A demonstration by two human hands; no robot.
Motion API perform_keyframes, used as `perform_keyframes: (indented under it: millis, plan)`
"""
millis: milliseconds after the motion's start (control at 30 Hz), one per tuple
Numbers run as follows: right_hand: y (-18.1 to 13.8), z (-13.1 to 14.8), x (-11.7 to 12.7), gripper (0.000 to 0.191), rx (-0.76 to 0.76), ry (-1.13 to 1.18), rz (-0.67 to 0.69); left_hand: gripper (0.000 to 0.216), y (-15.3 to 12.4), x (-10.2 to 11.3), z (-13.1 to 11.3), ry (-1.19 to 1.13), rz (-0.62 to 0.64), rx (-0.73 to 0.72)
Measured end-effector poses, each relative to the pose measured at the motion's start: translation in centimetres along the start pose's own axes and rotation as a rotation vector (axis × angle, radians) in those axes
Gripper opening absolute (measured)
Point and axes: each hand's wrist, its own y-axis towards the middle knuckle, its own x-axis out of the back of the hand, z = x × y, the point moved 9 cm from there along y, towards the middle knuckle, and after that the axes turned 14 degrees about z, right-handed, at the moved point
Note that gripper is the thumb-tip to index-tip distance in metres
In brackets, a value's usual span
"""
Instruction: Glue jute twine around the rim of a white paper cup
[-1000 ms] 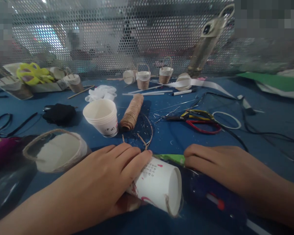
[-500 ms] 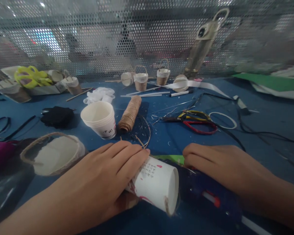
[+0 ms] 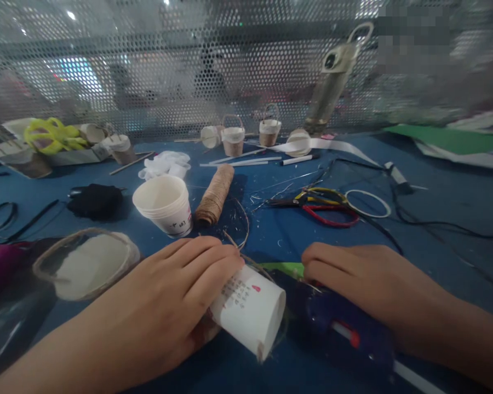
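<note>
My left hand (image 3: 176,295) is wrapped over the base end of a white paper cup (image 3: 250,309) lying on its side on the blue table (image 3: 435,208). The cup's open mouth points right and a strand of brown twine runs along its rim. My right hand (image 3: 361,279) lies closed over a dark blue glue gun (image 3: 345,334) just right of the cup. A loose twine end (image 3: 240,235) curls from the cup toward a twine spool (image 3: 214,194).
A stack of paper cups (image 3: 164,205) stands behind my left hand. A twine-rimmed cup (image 3: 86,262) lies at the left. Pliers with red and yellow handles (image 3: 324,205), a white ring (image 3: 367,202), black cables, small finished baskets (image 3: 233,139) and a mesh wall (image 3: 189,65) are farther back.
The cup has turned under my left hand, its mouth swinging lower and toward me. Both hands stay in place.
</note>
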Motion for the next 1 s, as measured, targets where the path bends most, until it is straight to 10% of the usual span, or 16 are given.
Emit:
perform_keyframes:
  millis: [367,1000]
  plan:
    - [0.1,0.2,0.3,0.038,0.037,-0.044,-0.027,0.043,-1.5,0.1,4.0,-0.581,0.020,0.337]
    - [-0.1,0.4,0.1,0.028,0.042,-0.064,-0.074,0.080,0.4,-0.9,0.2,0.028,0.010,0.106]
